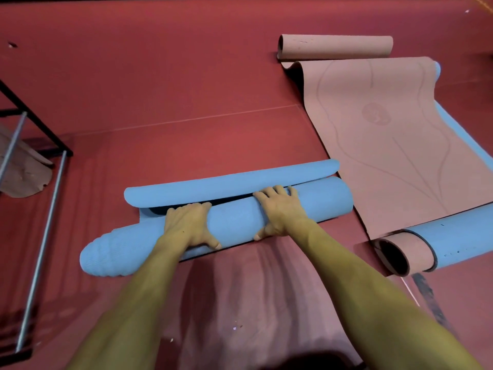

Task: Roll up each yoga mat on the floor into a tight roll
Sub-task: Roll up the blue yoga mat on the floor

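While nearly rolled, blue yoga mat [234, 222] lying across centre of red floor [160, 89], long axis left to right, right end slightly farther. Left end of roll telescoped outward into stepped cone, pointing near-left. Remaining unrolled end curled upward as a loose flap just beyond the roll, dark underside visible in gap between flap and roll.

Left hand [188, 225] draped over top of roll near its middle, fingers curled over far side, thumb spread on near face; gripping the roll. Right hand [280, 212] placed just right of it, fingers hooked over far side at the flap gap, thumb down on near face; also gripping the roll. Both forearms extending from bottom of view.

Right of roll, pink yoga mat [386, 145] spread flat, faint line pattern on surface, far end wavy. Edge of a second blue mat [458, 134] showing along its right side. At near right, rolled end [416, 249] with pink layer inside blue outer layer, open end facing near-left. Beyond pink mat, separate pink roll [336, 46] lying on floor, well apart from hands.

Far left: black metal rack [40, 134] with silver rods, pinkish material [21, 177] resting inside.
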